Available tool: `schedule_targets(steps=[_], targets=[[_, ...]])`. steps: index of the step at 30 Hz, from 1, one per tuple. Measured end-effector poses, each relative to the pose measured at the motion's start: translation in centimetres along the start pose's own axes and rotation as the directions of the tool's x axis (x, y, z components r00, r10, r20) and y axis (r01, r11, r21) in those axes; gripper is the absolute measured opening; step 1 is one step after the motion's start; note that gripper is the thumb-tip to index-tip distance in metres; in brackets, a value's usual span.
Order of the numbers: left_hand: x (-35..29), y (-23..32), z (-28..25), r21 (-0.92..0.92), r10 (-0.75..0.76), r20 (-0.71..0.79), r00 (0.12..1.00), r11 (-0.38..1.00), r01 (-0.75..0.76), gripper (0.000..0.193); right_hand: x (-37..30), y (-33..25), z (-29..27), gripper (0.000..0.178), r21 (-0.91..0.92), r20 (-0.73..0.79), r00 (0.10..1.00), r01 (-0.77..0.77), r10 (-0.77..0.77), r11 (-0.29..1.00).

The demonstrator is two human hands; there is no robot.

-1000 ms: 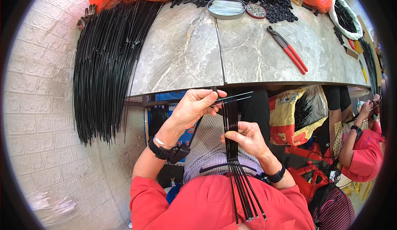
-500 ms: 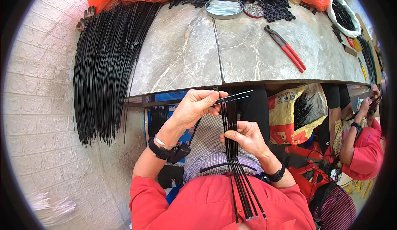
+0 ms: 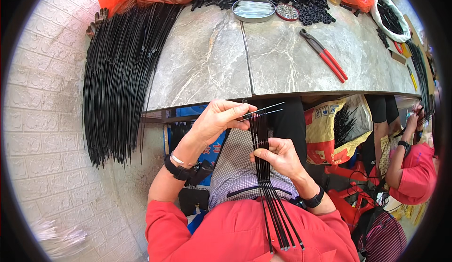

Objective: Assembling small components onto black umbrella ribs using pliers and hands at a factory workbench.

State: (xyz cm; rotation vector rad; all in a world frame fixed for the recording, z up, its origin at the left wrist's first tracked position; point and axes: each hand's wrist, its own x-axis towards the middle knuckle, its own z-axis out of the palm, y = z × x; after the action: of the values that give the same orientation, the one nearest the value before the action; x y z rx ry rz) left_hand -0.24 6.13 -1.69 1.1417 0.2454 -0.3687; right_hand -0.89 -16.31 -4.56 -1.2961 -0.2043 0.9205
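A flat row of thin black rods (image 3: 263, 171) is in front of the person's red shirt (image 3: 216, 233), near the grey counter (image 3: 207, 59). The left hand (image 3: 228, 116) pinches two thin wires (image 3: 275, 105) that cross the row's top. The right hand (image 3: 280, 155) grips the row lower down. The bottom ends spread like a fan. On the counter are red-handled pliers (image 3: 322, 53) and a round tin (image 3: 254, 20) of white sticks (image 3: 254, 9).

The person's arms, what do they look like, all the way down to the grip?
Red sleeves stop partway down. The left arm wears a black strap and pale bracelet; the right arm wears a black band. The left grip and right grip have no gloves.
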Motion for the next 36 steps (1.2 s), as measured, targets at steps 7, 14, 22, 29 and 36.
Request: schedule_targets(steps=[7,14,22,29,36], targets=[[-0.4,0.5,0.3,0.008,0.008,0.011,1.000,1.000,-0.008,0.030,-0.1,-0.1,0.1,0.008,-0.016,-0.025,1.000,-0.016,0.015,1.000],[-1.1,0.3,1.8,0.123,0.092,-0.085,0.992,0.989,-0.082,0.028,-0.1,0.0,0.2,0.008,-0.008,-0.025,1.000,-0.004,0.004,1.000],[-1.4,-0.3,2.2,0.032,0.084,-0.129,0.988,0.996,-0.081,0.027,-0.3,0.0,0.2,0.009,0.015,-0.042,0.999,-0.027,0.027,1.000],[-1.7,-0.6,2.1,0.101,0.136,-0.146,0.980,0.987,-0.122,0.029,-0.2,0.1,0.1,0.010,0.001,-0.025,0.999,-0.026,0.026,1.000],[-1.8,-0.9,2.2,0.189,0.185,-0.016,0.983,0.966,-0.179,0.025,-0.5,-0.4,0.5,0.010,-0.011,-0.066,0.998,-0.020,0.020,1.000]])
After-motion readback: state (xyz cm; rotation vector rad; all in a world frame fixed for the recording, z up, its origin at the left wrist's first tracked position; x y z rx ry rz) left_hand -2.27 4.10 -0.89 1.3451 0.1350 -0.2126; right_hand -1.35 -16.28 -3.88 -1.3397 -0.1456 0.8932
